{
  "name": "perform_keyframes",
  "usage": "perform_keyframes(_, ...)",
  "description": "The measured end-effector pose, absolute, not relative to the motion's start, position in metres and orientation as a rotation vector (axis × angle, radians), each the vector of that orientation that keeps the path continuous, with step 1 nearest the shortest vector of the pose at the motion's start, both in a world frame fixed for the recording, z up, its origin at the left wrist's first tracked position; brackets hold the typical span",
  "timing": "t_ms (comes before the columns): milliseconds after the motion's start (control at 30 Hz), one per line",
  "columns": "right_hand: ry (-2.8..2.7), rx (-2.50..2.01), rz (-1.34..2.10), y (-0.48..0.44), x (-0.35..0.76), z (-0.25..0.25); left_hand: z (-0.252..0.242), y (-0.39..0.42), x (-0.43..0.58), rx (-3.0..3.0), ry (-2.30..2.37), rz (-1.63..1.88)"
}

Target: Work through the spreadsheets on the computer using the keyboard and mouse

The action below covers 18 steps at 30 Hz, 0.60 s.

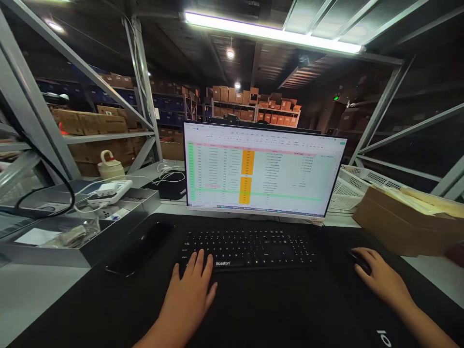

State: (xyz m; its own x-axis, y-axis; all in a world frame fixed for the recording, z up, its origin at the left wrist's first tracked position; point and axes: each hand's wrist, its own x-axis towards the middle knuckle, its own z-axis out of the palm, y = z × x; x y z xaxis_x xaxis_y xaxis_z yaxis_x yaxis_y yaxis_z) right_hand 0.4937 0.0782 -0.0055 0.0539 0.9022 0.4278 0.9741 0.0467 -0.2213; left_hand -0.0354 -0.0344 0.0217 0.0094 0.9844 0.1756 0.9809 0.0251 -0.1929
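My left hand (191, 285) lies with fingers spread over the lower left end of a black keyboard (246, 249), fingertips on or just above its keys. On the right, my right hand (380, 273) is wrapped over a dark computer mouse (361, 262), which shows only partly between the fingers. Behind the keyboard stands a monitor (217, 169) with a spreadsheet on it; one column has orange cells and a green band crosses a lower row. A black phone (141, 249) lies left of the keyboard. All of these but the monitor rest on a black desk mat (275, 309).
To the left a grey tray (87, 253) holds a power strip (108, 192), cables and small packets. A cream bottle (110, 169) stands behind it. At right are a cardboard box (398, 222) of papers and white plastic baskets (346, 191). Metal rack posts flank the desk.
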Motion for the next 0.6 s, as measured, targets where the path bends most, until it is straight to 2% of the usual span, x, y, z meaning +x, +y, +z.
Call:
perform_keyframes(300, -1.865, -1.763, -0.193, 0.089, 0.506, -0.016, 0.029, -0.037, -0.030, -2.032, -2.089, 0.038)
perform_keyframes(600, -1.871, -1.716, -0.170, 0.097, 0.518, -0.030, 0.017, -0.036, -0.035, -2.035, -2.076, -0.091)
